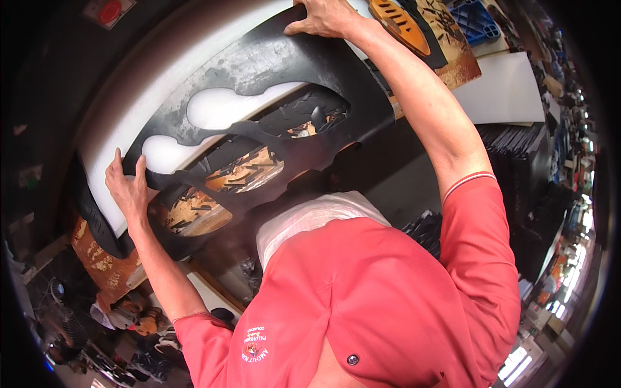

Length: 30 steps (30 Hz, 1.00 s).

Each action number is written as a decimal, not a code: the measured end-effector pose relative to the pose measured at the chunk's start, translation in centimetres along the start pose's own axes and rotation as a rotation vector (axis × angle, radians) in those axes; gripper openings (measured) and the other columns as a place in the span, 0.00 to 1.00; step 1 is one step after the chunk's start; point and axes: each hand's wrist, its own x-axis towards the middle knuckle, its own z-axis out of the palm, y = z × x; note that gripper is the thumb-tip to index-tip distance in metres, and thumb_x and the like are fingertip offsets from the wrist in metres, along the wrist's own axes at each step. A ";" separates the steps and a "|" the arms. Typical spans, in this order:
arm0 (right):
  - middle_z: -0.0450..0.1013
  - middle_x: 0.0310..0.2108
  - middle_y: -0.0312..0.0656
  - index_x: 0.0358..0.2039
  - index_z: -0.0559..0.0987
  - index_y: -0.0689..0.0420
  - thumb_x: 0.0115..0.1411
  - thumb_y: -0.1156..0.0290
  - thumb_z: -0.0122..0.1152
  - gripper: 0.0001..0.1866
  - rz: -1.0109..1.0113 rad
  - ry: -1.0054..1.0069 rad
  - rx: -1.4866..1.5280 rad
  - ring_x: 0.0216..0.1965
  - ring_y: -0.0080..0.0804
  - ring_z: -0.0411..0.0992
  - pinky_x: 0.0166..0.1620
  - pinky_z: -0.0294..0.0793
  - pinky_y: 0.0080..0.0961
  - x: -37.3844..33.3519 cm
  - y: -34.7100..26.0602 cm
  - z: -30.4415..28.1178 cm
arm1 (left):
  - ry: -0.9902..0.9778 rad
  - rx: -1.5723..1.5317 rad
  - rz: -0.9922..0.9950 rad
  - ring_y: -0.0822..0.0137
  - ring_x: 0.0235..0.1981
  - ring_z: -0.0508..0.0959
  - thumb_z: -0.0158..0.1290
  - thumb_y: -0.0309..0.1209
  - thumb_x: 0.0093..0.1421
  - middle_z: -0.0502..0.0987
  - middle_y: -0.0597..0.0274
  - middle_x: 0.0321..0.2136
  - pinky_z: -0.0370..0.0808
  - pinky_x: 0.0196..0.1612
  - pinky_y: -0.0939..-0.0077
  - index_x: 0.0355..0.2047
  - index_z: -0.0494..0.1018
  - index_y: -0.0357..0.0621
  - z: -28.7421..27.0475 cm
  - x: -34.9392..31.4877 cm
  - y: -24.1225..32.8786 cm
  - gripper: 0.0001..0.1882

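Observation:
A large black sheet (242,61) with several sole-shaped holes lies partly on a white board (113,194), its near part reaching over the board's front edge. My right hand (326,18) grips the sheet's far right edge, thumb on top. At the sheet's left end is my left hand (128,194), thumb and fingers stretched apart; the thumb is beside the black edge and the fingers are over the white board. Through the holes show the white board and a worn brown tabletop (242,171) strewn with black scraps.
An orange sole-shaped piece with slots (401,27) lies at the far right, near a blue plastic piece (475,22). A pale sheet (504,87) rests above stacked black sheets (514,139) on the right. A fan (68,317) stands at lower left.

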 end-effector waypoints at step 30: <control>0.81 0.27 0.47 0.29 0.85 0.62 0.58 0.66 0.77 0.12 0.104 0.625 0.366 0.29 0.37 0.80 0.36 0.78 0.34 -20.4 12.2 -24.2 | 0.297 -0.373 0.483 0.75 0.32 0.73 0.66 0.26 0.68 0.77 0.68 0.30 0.73 0.40 0.78 0.37 0.80 0.38 -15.7 6.1 21.1 0.05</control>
